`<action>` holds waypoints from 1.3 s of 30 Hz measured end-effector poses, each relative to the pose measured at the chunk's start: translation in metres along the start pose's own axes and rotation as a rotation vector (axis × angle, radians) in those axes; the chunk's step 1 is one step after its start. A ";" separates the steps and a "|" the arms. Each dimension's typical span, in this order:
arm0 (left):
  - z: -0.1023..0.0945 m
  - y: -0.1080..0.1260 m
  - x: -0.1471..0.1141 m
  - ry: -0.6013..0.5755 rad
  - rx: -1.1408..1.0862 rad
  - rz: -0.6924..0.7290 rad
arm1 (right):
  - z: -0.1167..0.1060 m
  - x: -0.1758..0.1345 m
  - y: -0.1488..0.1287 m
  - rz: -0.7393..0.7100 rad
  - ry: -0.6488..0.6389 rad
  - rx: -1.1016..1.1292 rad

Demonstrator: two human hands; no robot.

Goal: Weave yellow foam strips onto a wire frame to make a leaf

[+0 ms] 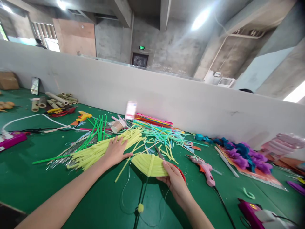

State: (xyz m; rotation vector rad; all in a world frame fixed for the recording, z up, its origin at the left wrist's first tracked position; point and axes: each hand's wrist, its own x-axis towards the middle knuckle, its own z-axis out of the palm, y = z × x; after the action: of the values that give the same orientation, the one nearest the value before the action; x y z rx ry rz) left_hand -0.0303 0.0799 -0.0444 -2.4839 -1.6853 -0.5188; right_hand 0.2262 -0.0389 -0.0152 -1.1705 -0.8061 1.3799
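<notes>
My right hand (175, 179) grips the right end of a pale yellow leaf-shaped piece (149, 165) made of pipe cleaners laid side by side, with a band across its middle. Thin thread (122, 192) loops down from it, and dark stems run below to a small yellow ball (140, 208). My left hand (116, 151) lies with fingers spread on a heap of loose yellow pipe cleaners (95, 152), its thumb near the leaf's left tip. Behind the leaf, a red-handled tool (160, 153) is partly hidden.
A pink glue gun (204, 168) lies at right, its cord running forward. Cut pipe cleaners (164, 133) cover the back middle. A yellow glue gun (83, 116), bamboo tubes (58, 100) and a power strip (14, 140) are at left. Purple-blue fuzzy pieces (247, 156) lie far right.
</notes>
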 end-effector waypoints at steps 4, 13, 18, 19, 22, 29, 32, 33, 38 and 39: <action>-0.011 0.000 0.004 0.074 0.010 0.067 | 0.001 0.000 0.000 -0.003 -0.004 -0.022; -0.022 0.000 0.010 0.167 0.030 0.036 | -0.003 0.005 0.011 -0.320 0.078 -0.501; -0.030 0.006 0.009 0.224 0.025 0.027 | -0.008 0.007 0.014 -0.432 0.073 -0.711; -0.032 0.007 0.009 0.223 0.021 0.032 | -0.008 0.007 0.014 -0.435 0.069 -0.747; -0.033 0.009 0.008 0.186 0.008 0.056 | -0.009 0.010 0.015 -0.465 0.051 -0.861; -0.033 0.010 0.008 0.176 -0.019 0.051 | -0.018 0.020 0.016 -0.552 -0.008 -0.980; -0.034 0.012 0.007 0.177 -0.031 0.027 | -0.017 0.019 0.011 -0.607 -0.019 -1.003; -0.034 0.012 0.007 0.175 -0.034 0.027 | -0.015 0.017 0.010 -0.641 -0.017 -1.013; -0.028 0.013 0.007 0.145 -0.042 0.046 | 0.005 -0.007 0.004 -0.821 -0.071 -1.117; -0.026 0.012 0.006 0.137 -0.040 0.051 | 0.009 -0.012 0.005 -0.818 -0.129 -1.149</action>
State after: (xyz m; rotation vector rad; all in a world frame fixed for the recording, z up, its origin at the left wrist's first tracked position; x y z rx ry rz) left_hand -0.0228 0.0739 -0.0162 -2.4491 -1.5728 -0.7064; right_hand 0.2149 -0.0504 -0.0144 -1.2980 -2.0262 0.2230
